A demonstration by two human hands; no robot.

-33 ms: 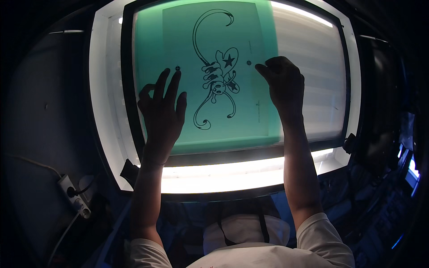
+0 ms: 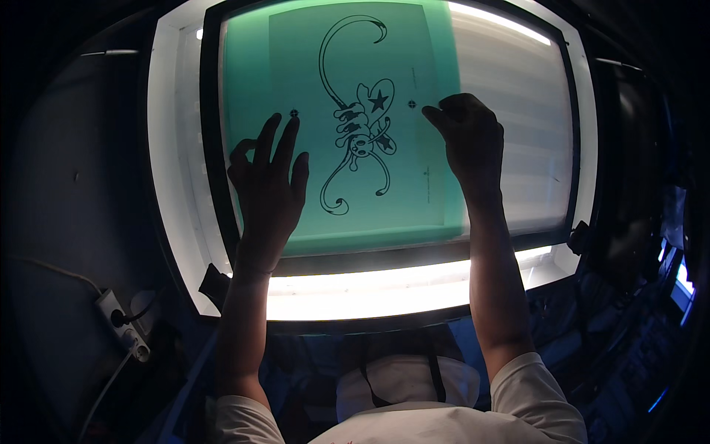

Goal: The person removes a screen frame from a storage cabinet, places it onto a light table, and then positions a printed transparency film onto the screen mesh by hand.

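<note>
A dark-framed screen [image 2: 340,264] lies on a glowing light table [image 2: 355,300], its mesh coated green over the left and middle part. On the green area lies a see-through film sheet [image 2: 296,44] with a black line drawing [image 2: 359,126] of a cartoon insect with long curls and stars. My left hand [image 2: 268,177] is spread over the left of the green, its fingertips at a small round crosshair mark [image 2: 293,113]. Right of a second crosshair mark [image 2: 412,104], my right hand [image 2: 473,140] is closed in a pinch above the green area's edge. Whatever it may hold is hidden.
Dark clamp-like pieces sit at the light table's near left [image 2: 214,283] and near right [image 2: 579,237] corners. A white power strip [image 2: 122,325] with a dark plug and cables is at the lower left. The surroundings are dark.
</note>
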